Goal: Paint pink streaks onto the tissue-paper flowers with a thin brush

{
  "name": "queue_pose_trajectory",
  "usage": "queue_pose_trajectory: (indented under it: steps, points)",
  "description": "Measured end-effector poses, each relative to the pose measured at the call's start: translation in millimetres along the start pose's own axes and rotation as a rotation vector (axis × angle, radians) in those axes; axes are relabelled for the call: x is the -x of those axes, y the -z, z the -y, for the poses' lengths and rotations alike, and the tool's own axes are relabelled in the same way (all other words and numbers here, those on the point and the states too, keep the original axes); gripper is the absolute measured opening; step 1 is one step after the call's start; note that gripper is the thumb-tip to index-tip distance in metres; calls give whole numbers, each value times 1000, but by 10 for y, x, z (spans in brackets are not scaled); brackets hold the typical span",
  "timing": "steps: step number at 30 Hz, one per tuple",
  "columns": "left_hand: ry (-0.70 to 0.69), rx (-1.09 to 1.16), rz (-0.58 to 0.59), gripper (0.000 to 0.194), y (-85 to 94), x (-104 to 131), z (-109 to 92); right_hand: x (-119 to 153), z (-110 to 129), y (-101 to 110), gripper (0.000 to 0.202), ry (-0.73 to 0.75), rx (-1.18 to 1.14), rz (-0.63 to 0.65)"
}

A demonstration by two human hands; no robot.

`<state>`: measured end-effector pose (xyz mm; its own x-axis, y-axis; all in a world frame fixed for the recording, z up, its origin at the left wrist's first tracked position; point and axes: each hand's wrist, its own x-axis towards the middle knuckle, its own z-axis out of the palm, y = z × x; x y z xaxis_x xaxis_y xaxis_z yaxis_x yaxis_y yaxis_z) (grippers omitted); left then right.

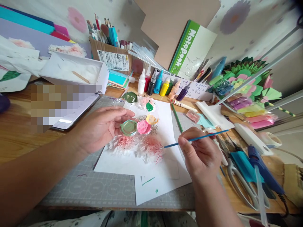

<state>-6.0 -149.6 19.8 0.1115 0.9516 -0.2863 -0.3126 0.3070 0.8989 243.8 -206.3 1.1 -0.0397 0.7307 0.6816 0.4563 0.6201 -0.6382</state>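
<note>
My left hand point(104, 126) grips the left edge of a clear round paint palette point(129, 127), whose wells hold green, pink and yellow-orange paint. In my right hand point(201, 151) a thin blue paintbrush point(194, 139) is pinched, its tip pointing left and touching or almost touching the right ruffled paper flower point(151, 149). That flower is white with red-pink colour on its petals. A second ruffled flower point(124, 142) lies to its left, just below the palette. Both rest on white paper sheets point(163, 183), which carry small green strokes near the bottom.
Paint bottles point(157, 82) stand in a row behind the palette. A tablet point(78, 113) lies at the left, below a white box point(101, 74). Scissors point(239, 183) and a blue glue gun point(262, 170) lie at the right. A grey cutting mat point(78, 189) is under the paper.
</note>
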Motion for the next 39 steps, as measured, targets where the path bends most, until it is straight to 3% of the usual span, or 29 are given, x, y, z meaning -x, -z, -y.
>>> queue_pose_trajectory:
  steps: [9, 14, 20, 27, 34, 39]
  points:
    - [-2, -1, 15, 18, 17, 17, -16, 12, -9, 10, 13, 1, -10, -5]
    - [14, 8, 2, 19, 21, 12, -3, 15, -39, -4, 15, 14, -30, -116]
    - [13, 4, -1, 19, 17, 20, -9, 7, -13, -11, 13, 11, -16, -23]
    - [6, 9, 15, 19, 21, 9, -12, 6, -33, -44, 14, 35, -66, -127]
    - [4, 9, -1, 20, 21, 4, 7, 0, -34, -40, 14, 28, -29, -44]
    - [-5, -1, 5, 18, 15, 0, 2, -17, -47, -66, 15, 58, -81, -111]
